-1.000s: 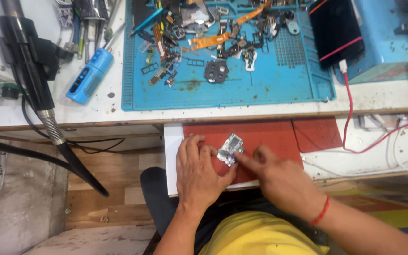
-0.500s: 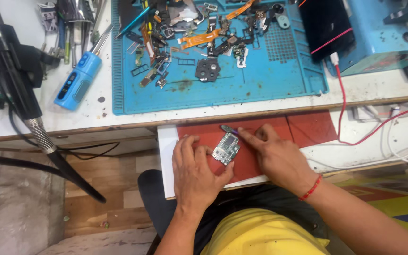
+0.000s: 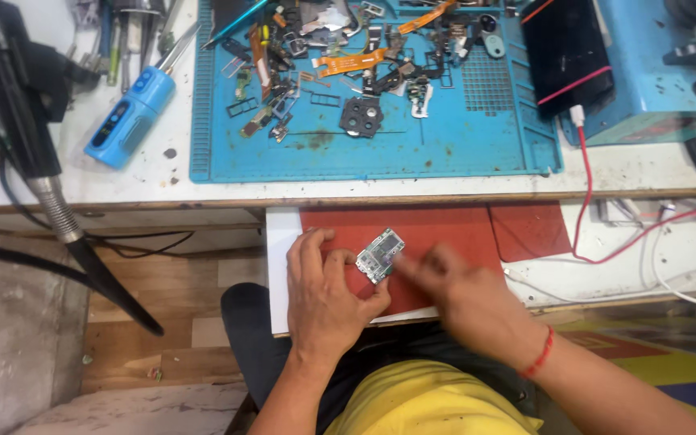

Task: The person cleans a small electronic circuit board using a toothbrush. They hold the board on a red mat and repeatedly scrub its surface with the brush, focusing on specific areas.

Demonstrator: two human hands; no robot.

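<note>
The fingertips of the right hand (image 3: 477, 302) are smeared by motion blur, so whether a tool is held there cannot be told. The near corner of the board (image 3: 381, 254) is covered by the left hand (image 3: 328, 294), and its components are too small to be made out. The phone (image 3: 567, 52) and mat (image 3: 445, 145) are cut off by the top edge.

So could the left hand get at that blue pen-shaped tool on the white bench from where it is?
Probably yes. The blue pen-shaped tool lies in the open up and left of the left hand, nothing over it, but that hand now steadies the small circuit board.
</note>
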